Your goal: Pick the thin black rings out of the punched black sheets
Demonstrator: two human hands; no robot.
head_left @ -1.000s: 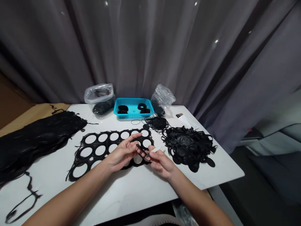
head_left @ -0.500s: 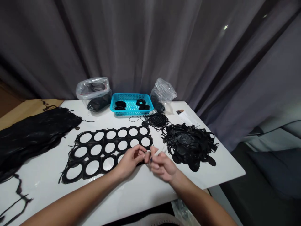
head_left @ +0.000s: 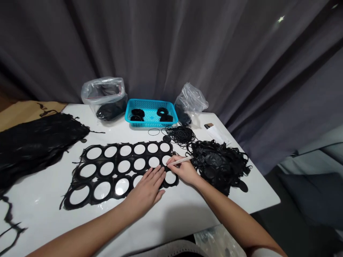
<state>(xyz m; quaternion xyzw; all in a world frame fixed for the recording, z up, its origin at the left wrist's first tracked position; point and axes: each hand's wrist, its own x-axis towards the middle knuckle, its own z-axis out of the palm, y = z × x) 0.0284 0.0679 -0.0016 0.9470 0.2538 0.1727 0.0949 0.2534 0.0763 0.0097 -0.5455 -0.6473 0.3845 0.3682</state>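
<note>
A black rubbery sheet point(head_left: 116, 167) with rows of round holes lies flat on the white table point(head_left: 171, 214). My left hand point(head_left: 148, 189) rests palm down over its near right part, fingers stretched out and nothing held. In my right hand point(head_left: 184, 170) is a slim white stick-like tool point(head_left: 180, 160), pinched pen-fashion. Its lower end sits at a hole near the sheet's right edge, where my fingers hide the tip. Close to the right wrist lies a tangled heap of black rubber scraps and discs point(head_left: 219, 166).
Behind the sheet stands a blue basket point(head_left: 152, 124) with black rings in it, between two clear plastic bags point(head_left: 103, 94). Thin black rings point(head_left: 182, 135) are piled before it. Folded black sheets point(head_left: 34, 142) lie left. A phone point(head_left: 208, 126) and white paper point(head_left: 218, 134) lie back right.
My hands were together above the sheet with a small dark piece between them. They have parted: the left is now flat on the sheet, and the right has lowered the white tool to a hole.
</note>
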